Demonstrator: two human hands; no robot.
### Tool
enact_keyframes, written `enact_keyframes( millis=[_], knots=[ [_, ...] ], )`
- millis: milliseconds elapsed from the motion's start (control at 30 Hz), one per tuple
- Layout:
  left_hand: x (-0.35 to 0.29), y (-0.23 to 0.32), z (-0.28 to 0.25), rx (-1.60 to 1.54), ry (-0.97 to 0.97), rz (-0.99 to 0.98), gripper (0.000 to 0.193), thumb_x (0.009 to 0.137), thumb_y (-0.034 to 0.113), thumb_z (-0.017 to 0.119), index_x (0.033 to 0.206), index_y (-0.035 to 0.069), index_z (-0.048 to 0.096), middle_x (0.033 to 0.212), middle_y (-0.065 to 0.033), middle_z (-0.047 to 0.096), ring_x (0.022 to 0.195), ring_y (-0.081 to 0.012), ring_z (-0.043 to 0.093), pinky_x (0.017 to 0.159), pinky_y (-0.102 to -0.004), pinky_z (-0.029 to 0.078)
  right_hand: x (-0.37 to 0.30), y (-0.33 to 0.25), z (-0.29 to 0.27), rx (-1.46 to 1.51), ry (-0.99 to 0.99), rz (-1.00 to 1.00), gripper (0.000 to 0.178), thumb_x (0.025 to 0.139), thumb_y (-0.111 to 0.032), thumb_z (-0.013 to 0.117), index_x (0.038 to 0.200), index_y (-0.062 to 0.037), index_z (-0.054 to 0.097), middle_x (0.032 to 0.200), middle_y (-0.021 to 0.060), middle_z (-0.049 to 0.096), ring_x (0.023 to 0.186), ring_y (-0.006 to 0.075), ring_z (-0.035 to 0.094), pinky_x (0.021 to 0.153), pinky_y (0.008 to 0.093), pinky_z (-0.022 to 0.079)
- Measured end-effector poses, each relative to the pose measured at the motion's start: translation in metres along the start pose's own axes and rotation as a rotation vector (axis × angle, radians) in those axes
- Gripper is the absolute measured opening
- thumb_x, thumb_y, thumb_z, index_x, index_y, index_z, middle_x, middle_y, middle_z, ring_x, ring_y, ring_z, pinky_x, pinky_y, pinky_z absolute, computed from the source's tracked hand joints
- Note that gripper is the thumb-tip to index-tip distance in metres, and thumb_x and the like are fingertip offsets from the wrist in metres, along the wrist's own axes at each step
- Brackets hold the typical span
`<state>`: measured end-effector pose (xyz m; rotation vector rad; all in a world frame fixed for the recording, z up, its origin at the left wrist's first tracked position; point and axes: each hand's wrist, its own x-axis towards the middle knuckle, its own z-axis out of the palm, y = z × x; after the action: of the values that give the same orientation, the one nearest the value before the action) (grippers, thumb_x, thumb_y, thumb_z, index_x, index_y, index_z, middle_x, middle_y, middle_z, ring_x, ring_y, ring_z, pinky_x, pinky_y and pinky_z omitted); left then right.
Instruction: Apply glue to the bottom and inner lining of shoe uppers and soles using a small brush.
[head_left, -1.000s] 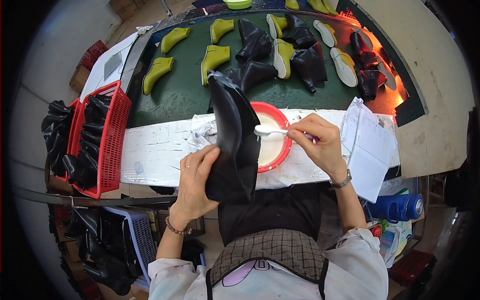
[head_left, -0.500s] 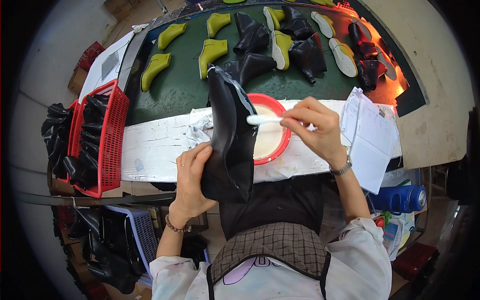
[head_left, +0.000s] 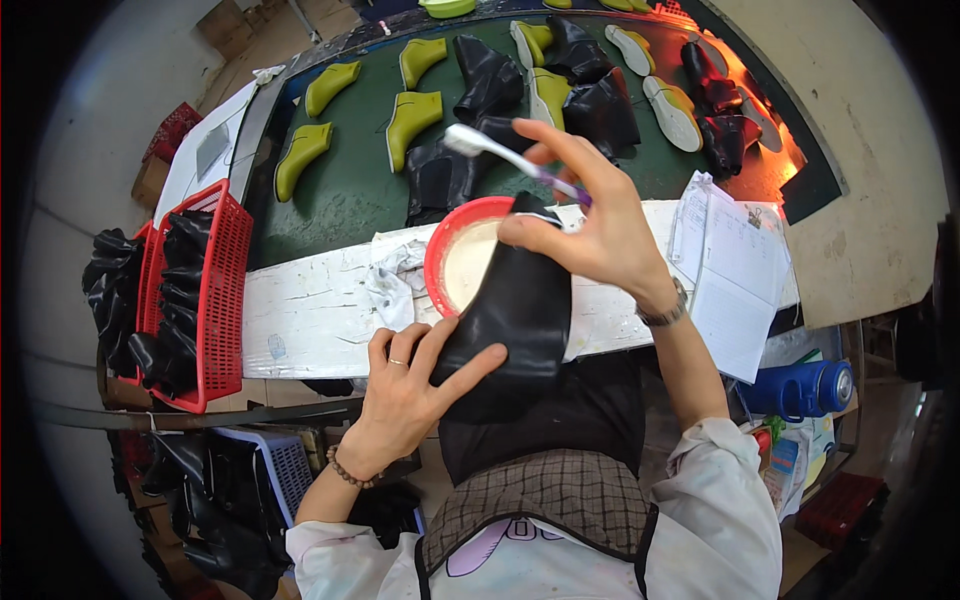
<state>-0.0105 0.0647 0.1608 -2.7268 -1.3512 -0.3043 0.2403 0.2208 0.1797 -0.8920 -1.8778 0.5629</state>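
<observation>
A black boot (head_left: 515,330) is held up by both hands over the near edge of the counter (head_left: 310,315), its lower end overhanging that edge. The step in hand is judged to be one of positioning: the boot is steadied from two sides while the brush (head_left: 508,157) is held clear of the leather. By any next move, a firm hold on the lower end and a free path for the bristles would seem to be called for, so that nothing is smeared by accident.

The boot's lower left side is clasped by the left grip (head_left: 408,400), with one digit laid across the front. In the right grip (head_left: 590,225), the brush is held across the fingers and the thumb is laid against the boot's narrow upper end; whether the boot is also clasped there cannot be told. The boot thus lies to the right of the left grip and on the near side of the right one.

The red bowl (head_left: 434,268), partly hidden by the boot, is set beside a cloth (head_left: 393,290). Papers (head_left: 735,275) are spread near the counter's right end, and yellow boots (head_left: 413,125) are ranged toward its far edge.
</observation>
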Motion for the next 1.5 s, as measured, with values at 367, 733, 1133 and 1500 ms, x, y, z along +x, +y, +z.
enact_keyframes(
  millis=[367, 733, 1133, 1500],
  knots=[
    [-0.004, -0.014, -0.011, -0.587, 0.007, 0.037, 0.108, 0.044, 0.007, 0.088, 0.146, 0.019, 0.052, 0.144, -0.0138, 0.052, 0.120, -0.0319, 0.051, 0.097, -0.0456, 0.038, 0.010, 0.044, -0.006, 0.663, -0.450, 0.162, 0.057, 0.109, -0.048, 0.045, 0.134, -0.0006, 0.063, 0.081, 0.0062, 0.077, 0.071, 0.0017, 0.058, 0.060, 0.0201, 0.038],
    [-0.009, -0.020, -0.003, -0.824, 0.047, -0.019, 0.096, 0.058, 0.010, 0.088, 0.145, 0.005, 0.048, 0.141, -0.0162, 0.054, 0.125, -0.0334, 0.053, 0.104, -0.0418, 0.038, 0.000, 0.039, -0.021, 0.613, -0.280, 0.139, 0.087, 0.100, -0.070, 0.044, 0.130, 0.0102, 0.061, 0.076, 0.0048, 0.074, 0.068, 0.0018, 0.047, 0.054, 0.0186, 0.028],
    [-0.019, -0.022, 0.007, -1.016, -0.027, -0.249, 0.102, 0.065, 0.012, 0.089, 0.152, 0.003, 0.038, 0.143, -0.0176, 0.054, 0.134, -0.0324, 0.052, 0.113, -0.0406, 0.040, -0.063, 0.070, -0.036, 0.598, -0.153, 0.138, 0.065, 0.102, -0.049, 0.059, 0.135, 0.0066, 0.058, 0.086, 0.0072, 0.075, 0.073, 0.0057, 0.054, 0.062, 0.0203, 0.037],
    [-0.025, -0.036, 0.033, -0.996, 0.250, -0.351, 0.116, 0.067, 0.013, 0.092, 0.158, 0.000, 0.023, 0.152, -0.0192, 0.046, 0.141, -0.0296, 0.047, 0.116, -0.0391, 0.037, -0.155, 0.097, -0.030, -0.415, -0.220, 0.541, 0.033, 0.101, -0.025, 0.064, 0.130, -0.0080, 0.066, 0.063, 0.0119, 0.067, 0.052, 0.0229, 0.060, 0.054, 0.0368, 0.043]
  ],
)
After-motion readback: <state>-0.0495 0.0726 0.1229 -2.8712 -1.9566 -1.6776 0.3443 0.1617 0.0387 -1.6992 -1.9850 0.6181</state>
